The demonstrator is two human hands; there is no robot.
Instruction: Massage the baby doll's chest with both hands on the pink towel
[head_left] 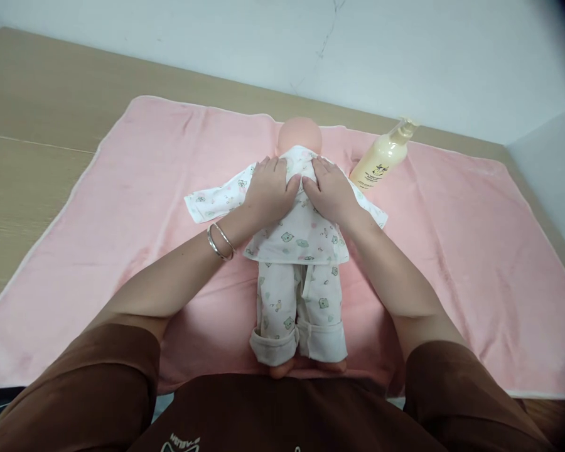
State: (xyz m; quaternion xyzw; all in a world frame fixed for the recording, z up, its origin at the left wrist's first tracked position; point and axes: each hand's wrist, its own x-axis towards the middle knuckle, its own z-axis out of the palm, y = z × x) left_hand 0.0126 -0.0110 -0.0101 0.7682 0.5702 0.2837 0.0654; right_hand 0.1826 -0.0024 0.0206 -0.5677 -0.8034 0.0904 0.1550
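A: Items and hazards, nearest first?

B: One brown shirt (282, 414), the wearer's own. One dressed baby doll (301, 216), lengthwise on a pink blanket (141, 188), feet (283, 369) just in front of the shirt, at the blanket's near edge. Hazard: a forward lean could press on the feet.

A: Trousers?

B: One pair, printed, white; cuffs (274, 348) turned up. Minor hazard: a tug could unroll them.

A: Hands?

B: Left hand (272, 191), silver bangles (210, 240) at its wrist; right hand (333, 191). Both laid flat on the doll's upper body, fingers extended, thumbs nearly meeting, nothing gripped. Hazards: sliding palms could ruck the printed top (301, 242); uneven weight could roll the doll; the bangles could catch the outspread sleeve (216, 201) beside them.

A: Beyond?

B: One pump bottle (379, 160), pale yellow, just past the right hand. It leans in this view; true tilt, cannot tell. Hazard: an outward sweep of that hand could topple it. One bald doll head (299, 134); face up or down, cannot tell.

A: Edges and room?

B: Near side: tight, feet against the blanket's border. Flanks: blanket runs wide on both; the bottle narrows the right. Far side: pale blanket trim, a strip of wood-grain tabletop (75, 88), broader at left, then a cracked white wall (216, 44), the limit of reach.
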